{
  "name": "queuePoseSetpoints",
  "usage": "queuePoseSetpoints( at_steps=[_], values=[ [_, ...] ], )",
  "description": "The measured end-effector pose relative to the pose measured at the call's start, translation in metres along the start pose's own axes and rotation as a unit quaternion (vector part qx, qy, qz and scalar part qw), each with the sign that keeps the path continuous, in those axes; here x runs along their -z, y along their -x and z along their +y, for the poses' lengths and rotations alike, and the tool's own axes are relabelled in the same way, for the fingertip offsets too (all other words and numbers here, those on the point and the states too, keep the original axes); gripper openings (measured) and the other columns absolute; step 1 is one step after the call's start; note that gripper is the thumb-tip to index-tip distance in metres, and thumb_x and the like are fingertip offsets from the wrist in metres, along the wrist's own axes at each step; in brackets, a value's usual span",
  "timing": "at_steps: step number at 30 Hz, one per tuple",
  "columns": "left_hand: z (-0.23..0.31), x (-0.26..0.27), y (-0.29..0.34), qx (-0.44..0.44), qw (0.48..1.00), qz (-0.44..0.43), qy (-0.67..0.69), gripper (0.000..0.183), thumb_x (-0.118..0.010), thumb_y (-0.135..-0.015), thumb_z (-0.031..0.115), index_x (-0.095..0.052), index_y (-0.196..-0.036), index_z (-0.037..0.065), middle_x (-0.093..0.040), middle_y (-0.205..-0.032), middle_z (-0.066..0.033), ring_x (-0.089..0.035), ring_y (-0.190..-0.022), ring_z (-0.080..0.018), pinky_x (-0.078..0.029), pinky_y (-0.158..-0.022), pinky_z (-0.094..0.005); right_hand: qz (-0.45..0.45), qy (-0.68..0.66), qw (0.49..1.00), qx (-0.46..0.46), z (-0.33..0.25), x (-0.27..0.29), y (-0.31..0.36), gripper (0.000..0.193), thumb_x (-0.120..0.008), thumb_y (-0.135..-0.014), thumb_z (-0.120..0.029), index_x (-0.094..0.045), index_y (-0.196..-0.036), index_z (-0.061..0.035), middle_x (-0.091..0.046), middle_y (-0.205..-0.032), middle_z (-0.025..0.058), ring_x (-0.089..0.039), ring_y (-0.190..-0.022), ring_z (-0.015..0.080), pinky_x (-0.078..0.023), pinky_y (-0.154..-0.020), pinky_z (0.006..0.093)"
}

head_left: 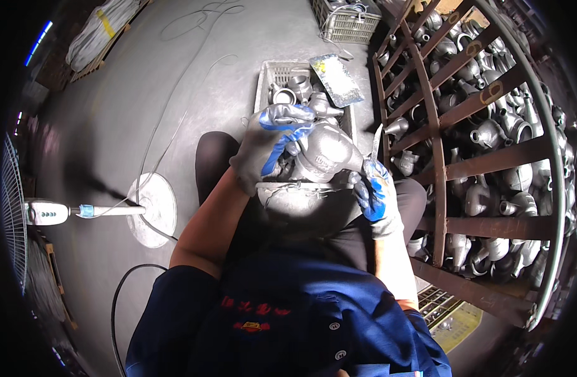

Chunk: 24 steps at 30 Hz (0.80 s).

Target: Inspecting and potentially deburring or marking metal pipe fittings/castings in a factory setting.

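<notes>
My left hand (268, 146), in a grey glove with blue fingers, grips a large grey metal casting (326, 154) held above my lap. My right hand (375, 191), gloved the same way, holds a thin metal file or blade (376, 139) whose tip points up beside the casting's right side. Just beyond the casting lies a grey plastic crate (263, 78) with several smaller metal castings in it.
A rusty metal cage bin (483, 163) full of several grey castings stands at the right. A flat tool (336, 79) rests on the crate's rim. A standing fan with round base (153, 210) is at the left, cables trailing over the grey floor. Another crate (345, 22) sits farther back.
</notes>
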<state>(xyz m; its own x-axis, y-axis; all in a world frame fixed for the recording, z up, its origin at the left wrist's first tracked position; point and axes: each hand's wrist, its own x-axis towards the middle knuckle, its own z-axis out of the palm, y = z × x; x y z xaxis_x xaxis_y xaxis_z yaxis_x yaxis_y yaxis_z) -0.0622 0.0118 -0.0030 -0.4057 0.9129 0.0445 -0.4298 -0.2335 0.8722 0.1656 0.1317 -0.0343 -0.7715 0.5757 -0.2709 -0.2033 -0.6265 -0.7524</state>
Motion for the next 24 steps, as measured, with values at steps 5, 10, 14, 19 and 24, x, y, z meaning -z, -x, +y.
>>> queuePoseSetpoints(
  at_steps=[5,10,14,19,24],
  values=[
    [0.005,-0.017,0.003,0.049,0.998,0.027,0.007,0.032,-0.06,-0.085,0.008,-0.058,-0.114,-0.004,-0.066,-0.087,-0.0087,-0.06,-0.065,-0.0082,-0.046,-0.053,-0.0183,-0.113,-0.197,0.974,-0.007,0.012,0.01,0.001,0.009,-0.052,-0.094,-0.019,-0.051,-0.092,-0.0105,-0.056,-0.073,0.0072,-0.04,-0.044,0.0067,-0.031,-0.034,0.0182],
    [-0.007,-0.008,0.016,-0.017,0.996,-0.024,0.087,0.044,-0.057,-0.09,0.022,-0.048,-0.125,-0.004,-0.063,-0.104,-0.0159,-0.063,-0.089,-0.02,-0.051,-0.075,-0.0282,-0.053,-0.306,0.948,-0.067,0.0,-0.002,0.008,0.021,-0.047,-0.097,-0.025,-0.058,-0.097,-0.0072,-0.054,-0.067,0.0053,-0.038,-0.042,0.0067,-0.03,-0.038,0.0197],
    [-0.017,-0.009,0.038,0.005,0.995,0.01,0.101,0.051,-0.049,-0.094,0.032,-0.042,-0.129,-0.004,-0.056,-0.118,-0.0222,-0.058,-0.107,-0.031,-0.047,-0.094,-0.0427,-0.004,-0.319,0.947,-0.026,0.001,-0.002,0.009,0.023,-0.05,-0.096,-0.027,-0.058,-0.095,-0.0048,-0.05,-0.056,0.0022,-0.034,-0.039,0.0068,-0.029,-0.038,0.0198],
    [-0.04,-0.038,0.06,0.023,0.944,-0.047,0.325,0.037,-0.043,-0.095,0.013,-0.045,-0.129,-0.002,-0.055,-0.12,-0.0171,-0.053,-0.114,-0.0306,-0.04,-0.102,-0.041,-0.111,-0.34,0.933,-0.04,0.0,-0.015,0.009,0.024,-0.051,-0.096,-0.026,-0.056,-0.094,-0.0022,-0.049,-0.056,0.0027,-0.032,-0.038,0.0065,-0.029,-0.039,0.0202],
    [-0.012,-0.06,0.051,0.069,0.987,0.002,0.144,0.037,-0.049,-0.091,0.002,-0.047,-0.128,-0.002,-0.056,-0.12,-0.012,-0.057,-0.109,-0.0199,-0.045,-0.094,-0.029,-0.09,-0.337,0.937,-0.038,-0.004,-0.026,0.015,0.027,-0.049,-0.096,-0.027,-0.056,-0.097,-0.001,-0.048,-0.055,0.0026,-0.031,-0.038,0.0068,-0.028,-0.038,0.0206]
  ],
)
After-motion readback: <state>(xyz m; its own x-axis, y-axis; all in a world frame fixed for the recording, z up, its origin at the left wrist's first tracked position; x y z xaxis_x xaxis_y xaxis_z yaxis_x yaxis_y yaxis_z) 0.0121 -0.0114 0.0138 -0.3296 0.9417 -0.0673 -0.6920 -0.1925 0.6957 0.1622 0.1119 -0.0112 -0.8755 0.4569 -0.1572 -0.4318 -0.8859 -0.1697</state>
